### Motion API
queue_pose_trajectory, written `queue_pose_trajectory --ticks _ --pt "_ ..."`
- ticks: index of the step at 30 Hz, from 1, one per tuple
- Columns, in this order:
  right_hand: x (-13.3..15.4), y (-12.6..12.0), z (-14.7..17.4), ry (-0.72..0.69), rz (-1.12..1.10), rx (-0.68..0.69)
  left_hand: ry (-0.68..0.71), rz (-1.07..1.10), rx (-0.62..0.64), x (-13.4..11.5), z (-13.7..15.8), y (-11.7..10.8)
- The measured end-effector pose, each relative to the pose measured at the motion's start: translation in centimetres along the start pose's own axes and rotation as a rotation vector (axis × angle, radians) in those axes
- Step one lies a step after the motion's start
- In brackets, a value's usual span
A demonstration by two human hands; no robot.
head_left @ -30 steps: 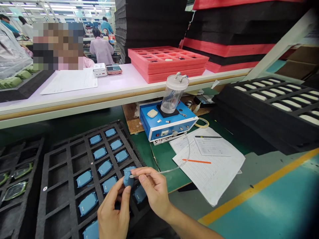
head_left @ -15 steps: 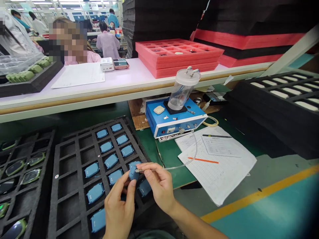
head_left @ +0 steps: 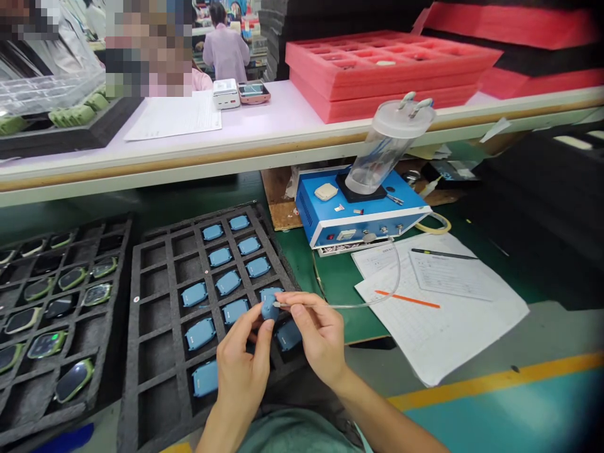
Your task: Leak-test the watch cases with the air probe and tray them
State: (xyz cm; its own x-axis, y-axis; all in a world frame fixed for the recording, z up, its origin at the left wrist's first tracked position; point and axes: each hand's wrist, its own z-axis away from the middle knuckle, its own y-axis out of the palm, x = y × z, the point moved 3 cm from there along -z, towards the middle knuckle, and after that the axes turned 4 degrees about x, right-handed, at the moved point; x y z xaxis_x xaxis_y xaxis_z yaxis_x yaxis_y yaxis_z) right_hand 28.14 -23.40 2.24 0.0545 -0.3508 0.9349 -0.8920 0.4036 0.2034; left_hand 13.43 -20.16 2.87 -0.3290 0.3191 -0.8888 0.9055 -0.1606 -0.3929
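Black foam grid tray (head_left: pixel 155 327) is lying on the green bench, a blue metal box with a clear canister (head_left: pixel 363 217) sitting behind it. Left hand (head_left: pixel 243 368) is pinching a small blue plastic casing (head_left: pixel 269 304) just above the tray, while right hand (head_left: pixel 318 336) is gripping a thin clear tube's metal tip (head_left: pixel 282 305) against it. Looks like mid-application; next calls for steady aim.

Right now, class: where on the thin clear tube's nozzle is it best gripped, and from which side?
Grip the nozzle just behind its tip, from the right, as the right hand does. It lies roughly level, tip against the blue part in the left hand, and its tube trails off rightward.
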Motion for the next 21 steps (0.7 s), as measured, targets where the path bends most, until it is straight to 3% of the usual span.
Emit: queue_pose_trajectory --ticks 21 --pt "0.0 0.27 -0.58 0.0 -0.036 0.009 0.051 -0.05 -0.048 0.4 -0.51 0.05"
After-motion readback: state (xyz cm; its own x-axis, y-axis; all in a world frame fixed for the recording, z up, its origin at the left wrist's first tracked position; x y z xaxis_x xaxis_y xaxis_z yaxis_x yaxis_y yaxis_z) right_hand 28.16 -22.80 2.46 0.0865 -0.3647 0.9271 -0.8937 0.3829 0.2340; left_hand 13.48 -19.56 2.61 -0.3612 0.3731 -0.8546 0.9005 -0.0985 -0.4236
